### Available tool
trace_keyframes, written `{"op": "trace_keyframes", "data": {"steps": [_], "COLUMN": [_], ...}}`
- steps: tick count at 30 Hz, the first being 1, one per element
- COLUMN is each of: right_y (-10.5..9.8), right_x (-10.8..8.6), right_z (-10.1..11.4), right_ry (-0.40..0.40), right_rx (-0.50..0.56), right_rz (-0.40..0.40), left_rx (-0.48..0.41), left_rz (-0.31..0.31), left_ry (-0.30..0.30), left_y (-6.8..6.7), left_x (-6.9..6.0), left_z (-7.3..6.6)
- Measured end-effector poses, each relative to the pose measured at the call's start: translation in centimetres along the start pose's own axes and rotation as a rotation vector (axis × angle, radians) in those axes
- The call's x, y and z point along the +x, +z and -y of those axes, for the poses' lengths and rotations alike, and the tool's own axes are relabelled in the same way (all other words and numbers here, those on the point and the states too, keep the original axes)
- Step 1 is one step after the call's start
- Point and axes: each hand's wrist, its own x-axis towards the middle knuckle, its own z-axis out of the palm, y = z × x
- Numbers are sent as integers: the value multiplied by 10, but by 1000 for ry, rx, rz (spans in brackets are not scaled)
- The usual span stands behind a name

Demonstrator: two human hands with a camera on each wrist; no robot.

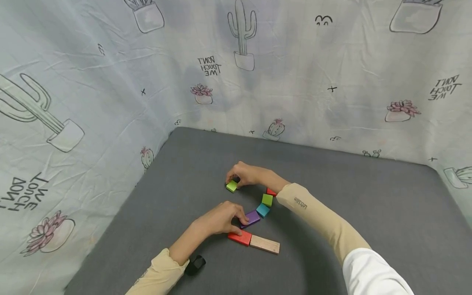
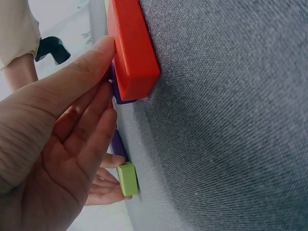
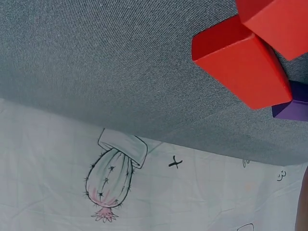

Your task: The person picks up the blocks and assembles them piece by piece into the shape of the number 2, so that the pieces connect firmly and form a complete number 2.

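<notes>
In the head view my right hand (image 1: 246, 174) pinches a light green block (image 1: 231, 186) at the far end of a curve of blocks. My left hand (image 1: 217, 219) reaches in from the near side, its fingertips at a purple block (image 1: 252, 218) and its thumb touching a red block (image 1: 240, 237). The left wrist view shows that thumb against the red block (image 2: 134, 48), the fingers nearly straight beside it. Farther off there, the other hand holds the green block (image 2: 128, 179). Two red blocks fill the upper right of the right wrist view, the lower one (image 3: 240, 67) angled.
A plain wooden block (image 1: 264, 244) lies end to end with the near red block. Blue (image 1: 263, 210), green (image 1: 267, 200) and partly hidden red (image 1: 271, 191) blocks continue the curve on the grey surface (image 1: 350, 196). Cactus-printed cloth (image 1: 295, 73) hangs behind.
</notes>
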Motion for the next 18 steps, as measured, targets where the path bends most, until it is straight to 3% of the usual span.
{"op": "trace_keyframes", "data": {"steps": [11, 18], "right_y": [-4, -10], "right_x": [0, -3], "right_z": [-1, 0], "right_ry": [52, 60], "right_rx": [10, -3], "right_rz": [14, -6], "left_rx": [4, 19], "left_rz": [0, -4], "left_ry": [-6, -39], "left_y": [-2, -6], "left_x": [1, 2], "left_z": [-1, -5]}}
